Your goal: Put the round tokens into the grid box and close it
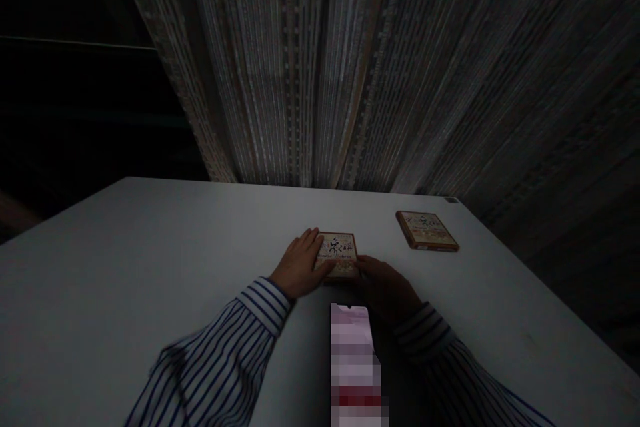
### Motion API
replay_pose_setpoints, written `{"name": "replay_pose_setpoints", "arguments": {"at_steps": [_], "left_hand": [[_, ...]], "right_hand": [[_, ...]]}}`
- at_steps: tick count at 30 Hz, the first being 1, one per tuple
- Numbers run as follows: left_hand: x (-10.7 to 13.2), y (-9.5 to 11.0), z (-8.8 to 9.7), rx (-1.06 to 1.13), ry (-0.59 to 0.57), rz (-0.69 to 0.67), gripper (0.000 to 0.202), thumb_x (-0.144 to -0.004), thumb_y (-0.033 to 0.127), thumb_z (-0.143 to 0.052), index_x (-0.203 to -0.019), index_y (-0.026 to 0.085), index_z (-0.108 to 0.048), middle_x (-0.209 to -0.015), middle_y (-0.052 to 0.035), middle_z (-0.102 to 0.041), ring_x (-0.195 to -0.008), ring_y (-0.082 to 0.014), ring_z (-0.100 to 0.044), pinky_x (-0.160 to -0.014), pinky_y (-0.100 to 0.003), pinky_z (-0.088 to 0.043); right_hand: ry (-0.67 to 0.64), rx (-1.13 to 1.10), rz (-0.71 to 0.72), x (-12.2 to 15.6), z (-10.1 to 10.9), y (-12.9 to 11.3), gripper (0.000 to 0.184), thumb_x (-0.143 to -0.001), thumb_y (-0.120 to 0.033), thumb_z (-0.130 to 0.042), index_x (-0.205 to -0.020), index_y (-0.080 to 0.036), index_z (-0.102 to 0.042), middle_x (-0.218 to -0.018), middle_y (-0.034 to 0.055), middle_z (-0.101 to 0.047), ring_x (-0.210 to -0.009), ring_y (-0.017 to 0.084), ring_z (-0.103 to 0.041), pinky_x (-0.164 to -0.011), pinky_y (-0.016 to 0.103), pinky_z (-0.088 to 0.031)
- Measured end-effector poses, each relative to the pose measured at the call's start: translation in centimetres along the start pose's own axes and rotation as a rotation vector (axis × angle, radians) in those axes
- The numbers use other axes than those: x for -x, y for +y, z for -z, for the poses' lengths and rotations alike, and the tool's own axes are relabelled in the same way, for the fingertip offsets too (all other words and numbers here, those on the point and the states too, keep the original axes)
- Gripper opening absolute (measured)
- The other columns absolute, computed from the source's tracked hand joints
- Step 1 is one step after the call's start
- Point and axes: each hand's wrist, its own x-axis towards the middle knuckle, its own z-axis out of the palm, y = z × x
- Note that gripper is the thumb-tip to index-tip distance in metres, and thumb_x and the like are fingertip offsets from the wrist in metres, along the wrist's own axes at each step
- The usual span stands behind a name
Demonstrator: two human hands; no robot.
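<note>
A flat square box (342, 247) with dark brush-style lettering on a pale, patterned cover and a brown border lies in the middle of the white table. My left hand (300, 265) wraps its left side, the thumb reaching over the lower part of the cover. At the lower right corner, my right hand (387, 283) grips the edge with thumb and fingers; its other fingers are in shadow and hard to see. Both of my sleeves are striped blue and white. Just below the box, between my forearms, is a phone (353, 333) with a lit, partly pixelated screen.
A second box (427, 230) of similar look lies at the table's right side. On the far right corner sits a small dark label (451, 200). Behind the white table (165, 233) hangs a striped curtain (310, 80). Darkness fills the left background.
</note>
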Motion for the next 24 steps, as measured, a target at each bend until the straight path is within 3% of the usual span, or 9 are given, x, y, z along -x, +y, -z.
{"name": "replay_pose_setpoints", "arguments": {"at_steps": [5, 10, 16, 24], "left_hand": [[0.2, -0.2, -0.4, -0.016, -0.006, -0.002, 0.067, -0.081, 0.054, -0.033, -0.129, 0.008, -0.033, -0.139, -0.0162, -0.029, -0.129, -0.0272, -0.022, -0.103, -0.043, -0.022], [0.1, -0.2, -0.5, -0.033, 0.006, -0.010, 0.065, -0.081, 0.053, -0.034, -0.128, 0.009, -0.035, -0.138, -0.0157, -0.031, -0.128, -0.0268, -0.023, -0.103, -0.043, -0.023], [0.2, -0.1, -0.5, -0.048, 0.017, -0.012, 0.061, -0.082, 0.050, -0.033, -0.128, 0.010, -0.034, -0.137, -0.0154, -0.032, -0.128, -0.0263, -0.024, -0.101, -0.045, -0.025], [0.2, -0.3, -0.8, -0.036, 0.009, -0.022, 0.060, -0.082, 0.049, -0.034, -0.129, 0.012, -0.032, -0.138, -0.0143, -0.030, -0.129, -0.0267, -0.022, -0.101, -0.047, -0.024]], "right_hand": [[0.039, 0.001, -0.011, -0.1, -0.4, 0.4, 0.028, -0.078, -0.026, -0.049, -0.103, -0.017, -0.059, -0.109, 0.0090, -0.060, -0.095, 0.021, -0.058, -0.083, 0.036, -0.048], [0.096, -0.005, 0.054, -2.0, -0.8, 0.7, 0.036, -0.085, -0.025, -0.036, -0.114, -0.011, -0.051, -0.122, 0.0134, -0.051, -0.111, 0.021, -0.048, -0.092, 0.037, -0.042], [-0.016, 0.062, 0.118, -4.9, -1.5, 0.0, 0.040, -0.083, -0.018, -0.033, -0.118, -0.005, -0.047, -0.128, 0.0168, -0.045, -0.120, 0.023, -0.039, -0.097, 0.040, -0.036], [-0.068, 0.052, 0.111, -5.0, -2.4, 0.3, 0.042, -0.084, -0.019, -0.031, -0.121, -0.005, -0.044, -0.130, 0.0175, -0.042, -0.123, 0.025, -0.034, -0.096, 0.044, -0.035]]}}
